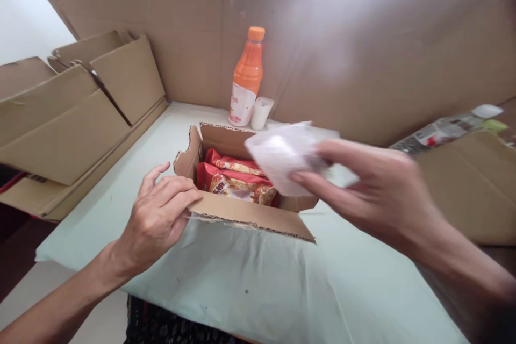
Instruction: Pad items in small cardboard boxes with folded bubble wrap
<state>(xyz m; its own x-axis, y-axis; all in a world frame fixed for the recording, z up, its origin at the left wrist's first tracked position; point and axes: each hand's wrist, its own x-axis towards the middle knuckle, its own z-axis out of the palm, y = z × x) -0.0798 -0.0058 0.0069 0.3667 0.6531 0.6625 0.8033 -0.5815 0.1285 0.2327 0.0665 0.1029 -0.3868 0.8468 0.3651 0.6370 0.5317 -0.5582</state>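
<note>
A small open cardboard box (252,215) sits in the middle of the cloth-covered table, its front flap folded outward. Inside lie red snack packets (237,183) with pictures of food on them. My left hand (161,215) grips the box's front left corner, its fingers over the flap and the thumb beneath. Above the right part of the box, my right hand (363,188) pinches a white packet (278,156) between thumb and fingers. Motion blurs this hand, and the packet's contents cannot be made out. The packet hides part of the box's right side.
Behind the box stand an orange drink bottle (245,83) and a small white cup (262,113). Larger open cardboard boxes (68,123) are at the left. A clear plastic bottle (447,129) leans over another carton (471,188) at right. A cardboard wall (189,27) closes off the back.
</note>
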